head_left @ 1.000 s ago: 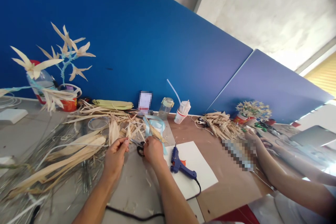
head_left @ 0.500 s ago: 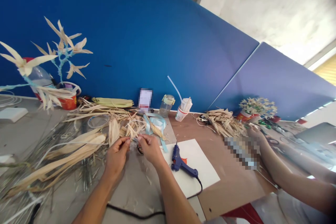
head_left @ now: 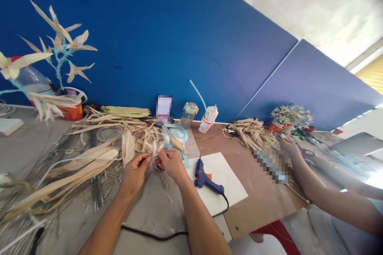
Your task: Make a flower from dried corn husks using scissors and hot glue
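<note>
My left hand [head_left: 136, 173] is closed in a pinch, its thumb and forefinger on a small pale piece of corn husk [head_left: 154, 152]. Facing it, my right hand [head_left: 170, 164] pinches the same piece, and the fingertips of both hands nearly meet. The fingers partly hide the piece. Just beyond them lies a heap of dry husk scraps [head_left: 146, 137]. Dark scissor handles [head_left: 160, 167] show partly beneath my right hand. To the right, a blue glue gun [head_left: 206, 178] rests on a white sheet [head_left: 230, 195].
Long husks [head_left: 77, 171] and thin wires [head_left: 97, 191] cover the left side. Husk flowers [head_left: 61, 44] stand in a red pot [head_left: 73, 112]. Light blue ribbon [head_left: 179, 135], a jar [head_left: 189, 115] and a cup [head_left: 206, 122] are behind. A co-worker's arm [head_left: 311, 183] reaches in from the right.
My hands have come closer together, fingertips now almost touching around the husk piece. The whole view has shifted slightly, with things appearing a little higher and further left.
</note>
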{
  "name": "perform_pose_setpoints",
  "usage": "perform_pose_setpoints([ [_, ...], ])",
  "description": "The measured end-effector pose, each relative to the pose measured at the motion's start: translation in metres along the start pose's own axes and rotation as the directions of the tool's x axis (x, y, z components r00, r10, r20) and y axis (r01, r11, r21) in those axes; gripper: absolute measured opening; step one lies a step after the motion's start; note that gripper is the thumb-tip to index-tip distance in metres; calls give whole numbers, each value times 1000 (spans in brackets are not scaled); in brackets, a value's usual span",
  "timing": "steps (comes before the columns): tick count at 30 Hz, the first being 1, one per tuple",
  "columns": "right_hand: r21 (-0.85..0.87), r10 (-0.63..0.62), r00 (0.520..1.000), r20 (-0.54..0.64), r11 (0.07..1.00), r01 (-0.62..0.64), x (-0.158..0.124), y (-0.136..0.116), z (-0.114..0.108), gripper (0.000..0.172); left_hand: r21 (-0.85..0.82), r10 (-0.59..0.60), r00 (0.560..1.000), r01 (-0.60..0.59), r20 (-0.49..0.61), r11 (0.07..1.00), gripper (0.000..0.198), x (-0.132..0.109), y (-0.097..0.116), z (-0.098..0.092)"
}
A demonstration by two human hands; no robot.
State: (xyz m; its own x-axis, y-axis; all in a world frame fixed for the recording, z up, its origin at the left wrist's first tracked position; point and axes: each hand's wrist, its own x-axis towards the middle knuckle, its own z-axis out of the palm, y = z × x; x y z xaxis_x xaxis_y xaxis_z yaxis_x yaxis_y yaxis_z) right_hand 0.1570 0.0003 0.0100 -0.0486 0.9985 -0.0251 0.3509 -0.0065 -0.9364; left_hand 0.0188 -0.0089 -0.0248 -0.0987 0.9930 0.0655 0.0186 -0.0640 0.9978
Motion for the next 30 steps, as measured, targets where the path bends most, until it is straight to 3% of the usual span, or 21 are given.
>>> perform_pose_setpoints([
  [5, 149, 110, 989, 98, 981, -124, 1, 2, -6, 50, 0, 50, 999, -50, 2, 999, 25, 0, 0, 0],
  [10, 282, 195, 948, 253, 922, -266, -2, -3, -19, 52, -25, 96, 994, -94, 48, 995, 20, 2, 3, -1],
  [18, 380, 264, 899, 350, 837, -394, -5, -5, -31, 53, -11, 156, 985, -156, 78, 988, 17, 2, 7, -7],
  [22, 475, 220, 891, 398, 781, -405, -7, -3, -42, 54, 11, 177, 981, -179, 80, 984, 18, 2, 7, -9],
  [24, 546, 192, 901, 389, 740, -393, -6, -3, -51, 54, -13, 169, 985, -169, 46, 986, 19, 4, 5, -10],
  [27, 641, 205, 940, 274, 690, -337, -2, -2, -59, 55, -42, 106, 994, -107, -35, 993, 23, 8, 1, -13],
  [30, 600, 290, 931, 222, 712, -365, 2, -2, -47, 61, -52, 94, 994, -97, -61, 994, 24, 9, -1, -13],
])
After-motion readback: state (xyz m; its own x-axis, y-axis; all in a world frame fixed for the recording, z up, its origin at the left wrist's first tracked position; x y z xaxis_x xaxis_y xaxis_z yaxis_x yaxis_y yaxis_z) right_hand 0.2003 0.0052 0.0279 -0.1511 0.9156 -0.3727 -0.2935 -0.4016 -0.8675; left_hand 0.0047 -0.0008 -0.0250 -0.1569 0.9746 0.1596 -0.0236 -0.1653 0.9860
